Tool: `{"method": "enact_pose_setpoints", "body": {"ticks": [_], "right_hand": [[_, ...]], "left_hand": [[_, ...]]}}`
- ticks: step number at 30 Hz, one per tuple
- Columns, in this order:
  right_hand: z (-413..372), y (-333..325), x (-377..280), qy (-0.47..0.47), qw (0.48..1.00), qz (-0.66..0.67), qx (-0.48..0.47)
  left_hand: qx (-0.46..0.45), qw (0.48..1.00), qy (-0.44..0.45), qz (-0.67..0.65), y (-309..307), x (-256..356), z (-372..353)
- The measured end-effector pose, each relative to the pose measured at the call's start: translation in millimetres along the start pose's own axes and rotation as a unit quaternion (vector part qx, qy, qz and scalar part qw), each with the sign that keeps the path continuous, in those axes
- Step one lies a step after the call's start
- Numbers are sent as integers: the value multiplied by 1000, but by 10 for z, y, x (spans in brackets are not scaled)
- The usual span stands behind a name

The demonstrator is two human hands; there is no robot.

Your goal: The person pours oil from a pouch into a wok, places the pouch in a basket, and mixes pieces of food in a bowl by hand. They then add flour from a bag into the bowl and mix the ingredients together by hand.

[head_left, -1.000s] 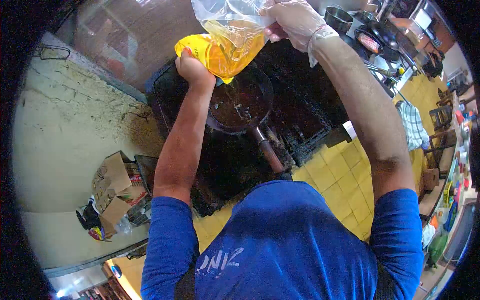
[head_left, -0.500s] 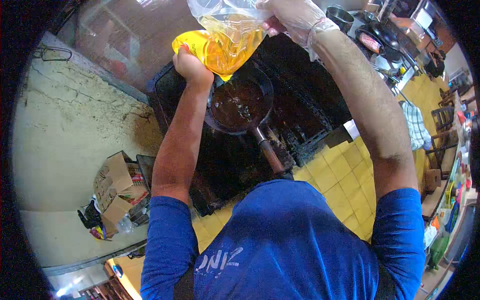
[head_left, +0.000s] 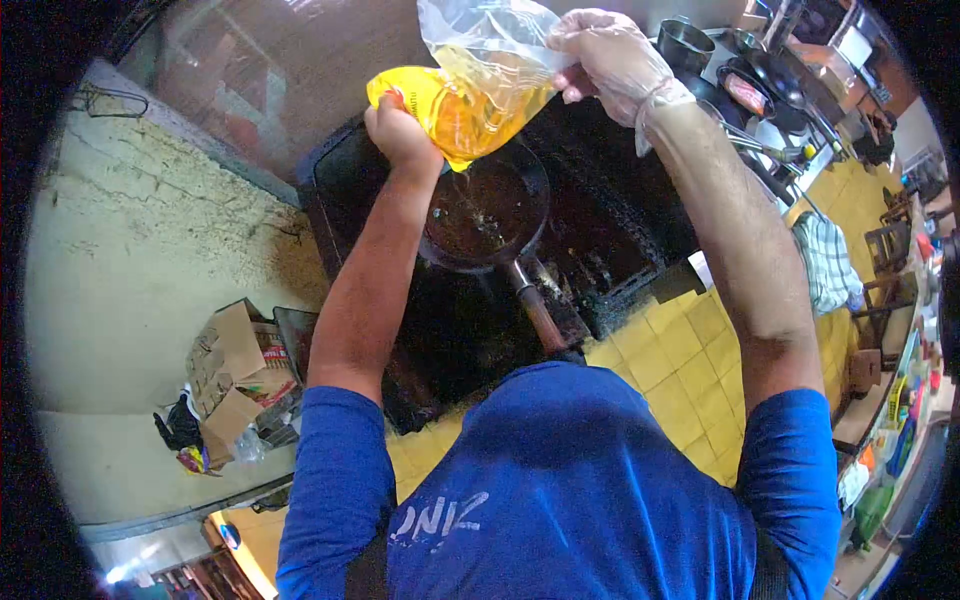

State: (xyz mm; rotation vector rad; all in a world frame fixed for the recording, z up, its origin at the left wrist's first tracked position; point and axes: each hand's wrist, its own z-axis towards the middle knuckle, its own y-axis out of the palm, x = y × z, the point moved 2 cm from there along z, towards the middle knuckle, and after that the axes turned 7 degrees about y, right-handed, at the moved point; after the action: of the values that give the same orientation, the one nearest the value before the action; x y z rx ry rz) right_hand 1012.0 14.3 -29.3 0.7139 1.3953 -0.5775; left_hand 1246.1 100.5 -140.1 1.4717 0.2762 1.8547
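Note:
A clear and yellow bag (head_left: 480,118) of golden liquid hangs tilted over a dark frying pan (head_left: 485,205). Its yellow end is gripped by my bare left hand (head_left: 402,135), the fingers partly hidden behind it. My right hand (head_left: 612,60), in a clear plastic glove, pinches the upper right edge of the bag. From the lowest corner of the bag a thin stream runs down into the pan. The pan rests on a blackened stove (head_left: 440,330), its brown handle (head_left: 540,315) pointing toward my body.
An open cardboard box (head_left: 235,350) stands at the left by the stained wall (head_left: 150,290). At the upper right are a metal pot (head_left: 685,45), a pan holding a packet (head_left: 745,93) and utensils. A checked cloth (head_left: 825,262) hangs at the right, above yellow floor tiles (head_left: 665,350).
Both hands and the bag have shifted slightly right and down in view. The thin stream below the bag's corner shows more clearly now.

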Motion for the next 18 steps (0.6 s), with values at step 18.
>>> {"method": "enact_pose_setpoints", "body": {"ticks": [18], "right_hand": [[-1001,-673,2762,250,931,254,80]], "left_hand": [[-378,848,14,371,288,-443,-622]]}}
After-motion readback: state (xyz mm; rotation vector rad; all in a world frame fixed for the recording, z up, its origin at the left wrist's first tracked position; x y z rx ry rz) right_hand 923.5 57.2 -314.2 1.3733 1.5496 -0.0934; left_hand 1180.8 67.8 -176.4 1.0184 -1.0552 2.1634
